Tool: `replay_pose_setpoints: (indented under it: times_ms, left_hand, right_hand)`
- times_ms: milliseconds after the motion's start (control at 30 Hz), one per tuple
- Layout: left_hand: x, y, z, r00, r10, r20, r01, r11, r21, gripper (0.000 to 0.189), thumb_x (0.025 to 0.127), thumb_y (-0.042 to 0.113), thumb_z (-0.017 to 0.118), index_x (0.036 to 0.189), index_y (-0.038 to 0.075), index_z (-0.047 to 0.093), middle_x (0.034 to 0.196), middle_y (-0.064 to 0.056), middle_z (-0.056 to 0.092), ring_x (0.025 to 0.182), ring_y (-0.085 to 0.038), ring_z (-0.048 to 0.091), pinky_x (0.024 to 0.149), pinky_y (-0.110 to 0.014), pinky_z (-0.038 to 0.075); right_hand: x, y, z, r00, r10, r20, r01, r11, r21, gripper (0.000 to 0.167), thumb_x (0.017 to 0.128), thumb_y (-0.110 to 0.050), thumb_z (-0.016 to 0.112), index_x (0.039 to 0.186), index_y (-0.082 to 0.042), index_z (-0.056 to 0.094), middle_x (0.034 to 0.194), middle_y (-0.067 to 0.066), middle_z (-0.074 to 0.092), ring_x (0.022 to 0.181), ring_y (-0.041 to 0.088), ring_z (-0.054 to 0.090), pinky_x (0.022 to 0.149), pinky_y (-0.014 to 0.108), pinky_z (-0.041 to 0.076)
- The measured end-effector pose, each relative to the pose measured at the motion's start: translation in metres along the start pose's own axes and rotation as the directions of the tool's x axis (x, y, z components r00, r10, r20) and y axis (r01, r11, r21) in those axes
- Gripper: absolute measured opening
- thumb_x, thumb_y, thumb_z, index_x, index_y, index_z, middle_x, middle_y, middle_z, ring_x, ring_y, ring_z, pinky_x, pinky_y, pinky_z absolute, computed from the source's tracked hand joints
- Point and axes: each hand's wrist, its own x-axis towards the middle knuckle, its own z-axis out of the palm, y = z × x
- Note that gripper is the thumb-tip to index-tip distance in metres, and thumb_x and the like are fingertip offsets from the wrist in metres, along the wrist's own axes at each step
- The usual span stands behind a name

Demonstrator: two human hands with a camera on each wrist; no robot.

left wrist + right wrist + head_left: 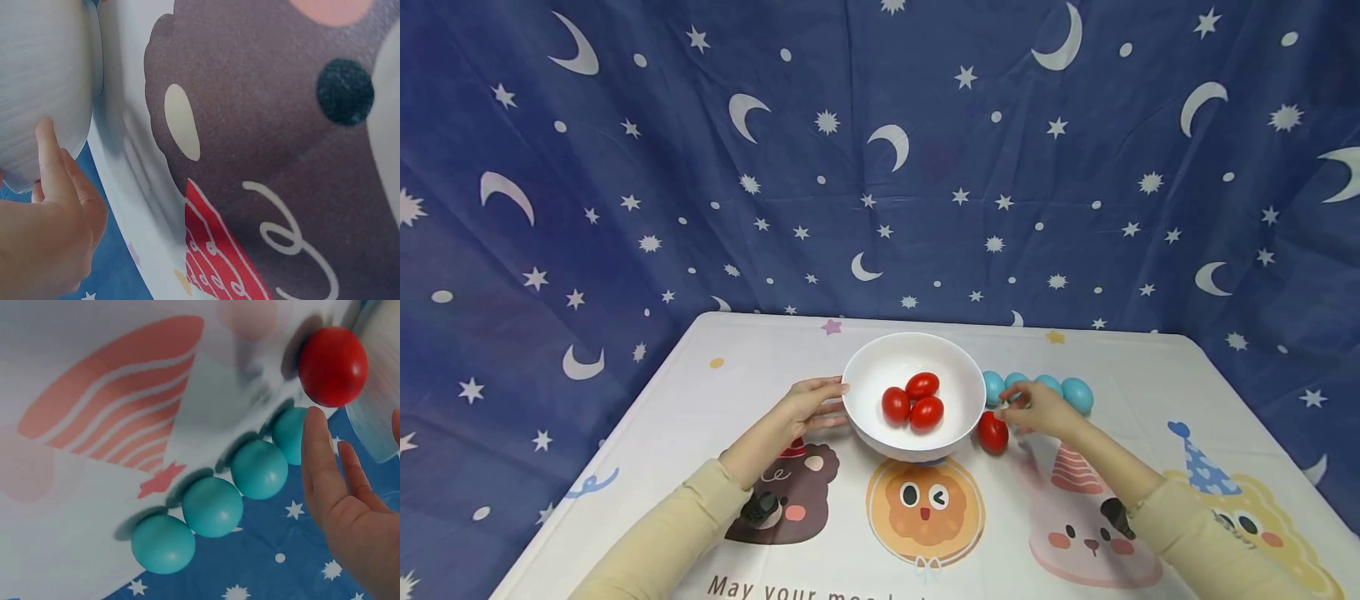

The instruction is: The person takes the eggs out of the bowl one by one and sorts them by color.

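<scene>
A white bowl (877, 367) stands on the table with three glossy red eggs (896, 406) inside. At its left side, my left hand (808, 406) holds the bowl, one digit at the rim and the other fingers along the outer wall. The left wrist view shows a straight finger (51, 159) against that wall. One more red egg (992, 434) lies on the table, close to the bowl's right side. My right hand (1036, 410) is over this egg with fingers extended; in the right wrist view the fingertips (316, 419) are beside it, contact unclear.
Several blue eggs (1077, 396) lie in a row behind my right hand, right of the bowl. The white tablecloth (647, 483) carries printed cartoon faces and lettering. A dark blue curtain (925, 275) with moons and stars hangs behind the table's far edge.
</scene>
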Motion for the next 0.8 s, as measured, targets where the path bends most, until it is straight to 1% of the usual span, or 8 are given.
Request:
replay_pose_setpoints:
  times_ms: [100,233,333,400,567,633,800]
  left_hand:
    - [-0.001,0.002,0.000,1.000,-0.004,0.000,0.004,1.000,-0.001,0.053,0.090,0.016,0.063,0.138,0.002,0.044,0.131,-0.021,0.052,0.103,-0.026,0.064,0.080,-0.032,0.061]
    - [-0.001,0.005,0.000,1.000,-0.011,-0.011,0.011,1.000,-0.011,0.051,0.089,0.012,0.065,0.136,0.003,0.047,0.123,-0.016,0.056,0.090,-0.020,0.066,0.078,-0.033,0.062]
    - [-0.001,0.007,-0.001,1.000,-0.009,-0.005,0.008,1.000,-0.014,0.050,0.088,0.008,0.065,0.135,0.002,0.048,0.120,-0.015,0.058,0.082,-0.015,0.066,0.078,-0.032,0.062]
    - [-0.001,0.009,-0.001,1.000,-0.009,-0.001,0.009,1.000,-0.007,0.051,0.087,0.007,0.065,0.135,0.001,0.048,0.120,-0.015,0.059,0.079,-0.013,0.066,0.079,-0.030,0.061]
    - [-0.001,0.013,-0.001,1.000,-0.019,-0.010,0.019,1.000,-0.001,0.051,0.086,0.003,0.065,0.134,-0.001,0.048,0.119,-0.016,0.059,0.075,-0.012,0.066,0.078,-0.029,0.061]
    - [-0.001,0.014,-0.001,1.000,-0.021,-0.014,0.021,1.000,-0.001,0.051,0.086,0.002,0.065,0.134,-0.001,0.048,0.117,-0.017,0.060,0.075,-0.013,0.067,0.078,-0.030,0.061]
    - [-0.002,0.015,0.000,0.999,-0.027,-0.021,0.028,1.000,0.009,0.052,0.085,0.003,0.066,0.134,-0.002,0.049,0.117,-0.018,0.062,0.077,-0.015,0.068,0.078,-0.030,0.061]
  right_hand:
    - [-0.001,-0.005,-0.004,1.000,-0.008,-0.013,0.008,1.000,0.010,0.039,0.083,-0.012,0.068,0.113,0.011,0.056,0.088,0.017,0.060,0.069,0.021,0.061,0.063,0.033,0.062]
    - [0.002,-0.010,-0.008,1.000,-0.001,-0.031,0.002,0.999,0.039,0.040,0.085,-0.013,0.068,0.115,0.010,0.056,0.091,0.018,0.061,0.073,0.019,0.060,0.065,0.032,0.063]
    - [0.006,-0.015,-0.012,0.999,0.014,-0.050,-0.011,0.999,0.052,0.041,0.085,-0.013,0.067,0.118,0.010,0.055,0.093,0.017,0.061,0.072,0.016,0.060,0.067,0.030,0.063]
    - [0.008,-0.020,-0.014,0.998,0.015,-0.057,-0.012,0.998,0.060,0.041,0.086,-0.012,0.066,0.119,0.010,0.054,0.093,0.018,0.061,0.071,0.018,0.062,0.069,0.032,0.063]
    - [0.013,-0.037,-0.019,0.997,-0.009,-0.073,0.012,0.999,0.052,0.039,0.087,-0.012,0.065,0.119,0.008,0.055,0.094,0.019,0.061,0.072,0.021,0.064,0.069,0.031,0.063]
    - [0.015,-0.044,-0.020,0.997,-0.010,-0.073,0.013,0.999,0.046,0.039,0.086,-0.013,0.066,0.119,0.007,0.055,0.096,0.019,0.061,0.071,0.020,0.063,0.068,0.028,0.062]
    - [0.021,-0.060,-0.016,0.999,0.002,-0.038,0.000,0.999,0.052,0.039,0.087,-0.015,0.067,0.119,0.005,0.056,0.096,0.018,0.061,0.074,0.021,0.063,0.069,0.027,0.062]
